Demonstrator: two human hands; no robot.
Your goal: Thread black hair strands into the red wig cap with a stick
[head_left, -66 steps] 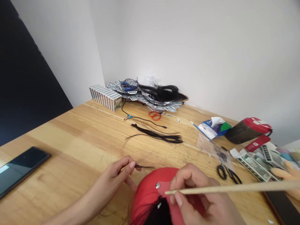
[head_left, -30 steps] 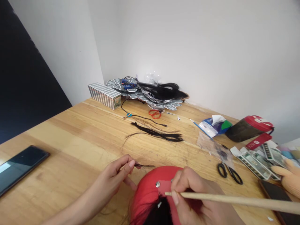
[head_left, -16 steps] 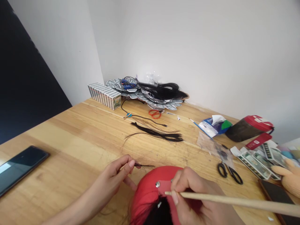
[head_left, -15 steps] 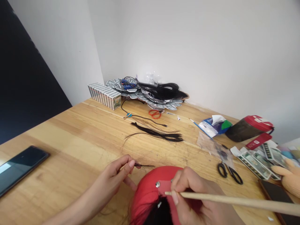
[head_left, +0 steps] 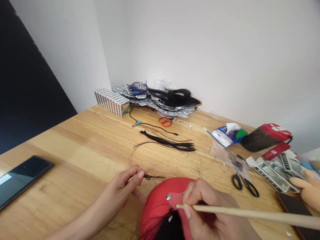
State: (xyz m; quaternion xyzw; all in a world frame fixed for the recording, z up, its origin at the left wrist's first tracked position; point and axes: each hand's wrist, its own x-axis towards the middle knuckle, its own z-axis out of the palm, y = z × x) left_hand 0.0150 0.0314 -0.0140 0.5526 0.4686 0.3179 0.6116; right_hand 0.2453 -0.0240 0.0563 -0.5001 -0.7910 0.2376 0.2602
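Between thumb and forefinger, my left hand (head_left: 130,183) pinches a thin strand of black hair (head_left: 153,177), its loose tip pointing right. Other fingers of that hand reach down by the left side of a red rounded form (head_left: 156,203). Like a pen, my right hand (head_left: 210,206) grips a long pale wooden stick (head_left: 250,213). The stick's tip lies at a pinkish patch on the form, just above a tuft of black hair (head_left: 172,226). A silver round stud (head_left: 168,197) sits on the form near the tip; my right hand hides its right side.
A lock of black hair (head_left: 167,141) lies mid-table, with a cable and orange-handled scissors (head_left: 165,121) behind it. Black scissors (head_left: 245,185), cartons and a dark phone are at right. Another phone (head_left: 25,178) is at left. Stacked boxes (head_left: 112,102) stand at the back.
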